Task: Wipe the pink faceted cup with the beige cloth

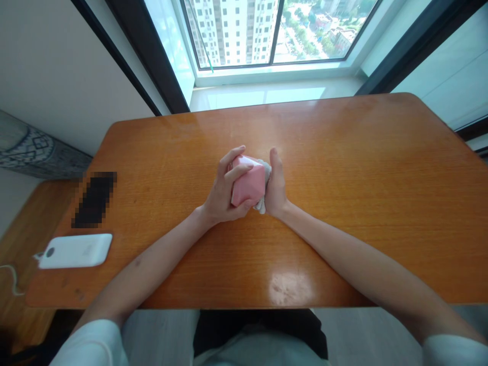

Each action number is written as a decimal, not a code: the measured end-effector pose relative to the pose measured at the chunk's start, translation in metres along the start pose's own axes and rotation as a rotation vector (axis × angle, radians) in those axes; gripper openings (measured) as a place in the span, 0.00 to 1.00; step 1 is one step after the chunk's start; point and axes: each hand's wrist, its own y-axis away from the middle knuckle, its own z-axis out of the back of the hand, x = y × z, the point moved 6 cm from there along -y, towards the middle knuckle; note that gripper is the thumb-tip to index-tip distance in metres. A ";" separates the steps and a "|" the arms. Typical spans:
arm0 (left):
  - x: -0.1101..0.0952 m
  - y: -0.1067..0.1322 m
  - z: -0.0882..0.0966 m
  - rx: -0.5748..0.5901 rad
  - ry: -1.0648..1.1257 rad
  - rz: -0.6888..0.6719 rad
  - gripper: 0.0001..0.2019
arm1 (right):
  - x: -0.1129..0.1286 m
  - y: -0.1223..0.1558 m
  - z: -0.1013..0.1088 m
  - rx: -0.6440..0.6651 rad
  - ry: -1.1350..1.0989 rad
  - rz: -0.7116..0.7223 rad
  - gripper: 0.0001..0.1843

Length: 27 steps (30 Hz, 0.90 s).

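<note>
My left hand (pixel 223 190) is wrapped around a small pink box (pixel 248 184), tilted up on the middle of the orange wooden table (pixel 343 168). My right hand (pixel 275 185) presses a pale grey cloth (pixel 264 173) against the box's right side, fingers closed on the cloth. Most of the cloth is hidden between the box and my right palm.
A white power bank (pixel 74 250) with a cable lies near the table's left front corner. A dark blurred flat object (pixel 94 199) lies just behind it. A window and sill run along the far side, beyond the table's far edge.
</note>
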 end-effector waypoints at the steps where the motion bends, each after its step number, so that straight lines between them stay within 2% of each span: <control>1: 0.000 0.001 0.000 -0.009 0.012 -0.003 0.37 | -0.001 0.001 0.002 -0.012 -0.016 0.008 0.48; 3: 0.001 0.003 -0.002 -0.040 0.065 0.036 0.34 | -0.003 0.005 0.009 -0.029 -0.002 0.070 0.47; 6: 0.007 0.006 -0.005 -0.079 0.173 0.158 0.33 | -0.002 0.011 0.017 -0.008 0.155 0.231 0.42; 7: 0.009 0.006 -0.006 -0.076 0.195 0.190 0.34 | -0.002 0.012 0.017 -0.008 0.170 0.236 0.42; 9: 0.011 0.006 -0.007 -0.053 0.191 0.203 0.37 | -0.005 0.009 0.016 -0.028 0.096 0.148 0.43; 12: 0.009 0.003 -0.005 0.000 0.082 0.125 0.44 | -0.008 0.003 0.004 -0.009 -0.111 -0.032 0.48; 14: 0.006 0.002 -0.004 0.021 0.023 0.079 0.41 | -0.006 0.002 -0.002 -0.005 -0.209 -0.076 0.51; 17: 0.004 0.003 -0.004 -0.032 0.084 0.079 0.34 | -0.004 0.006 0.003 -0.046 -0.142 -0.005 0.47; 21: 0.008 0.005 -0.005 -0.113 0.265 0.140 0.33 | -0.004 0.012 0.012 -0.035 0.075 0.183 0.42; 23: 0.008 0.003 -0.005 -0.091 0.259 0.126 0.37 | -0.006 0.010 0.011 -0.036 0.000 0.170 0.44; 25: 0.006 0.000 -0.002 -0.080 0.185 0.069 0.41 | -0.007 0.006 0.005 -0.028 -0.124 0.095 0.48; 27: 0.003 -0.001 0.000 -0.062 0.100 0.011 0.42 | -0.007 0.002 -0.002 0.001 -0.190 0.026 0.51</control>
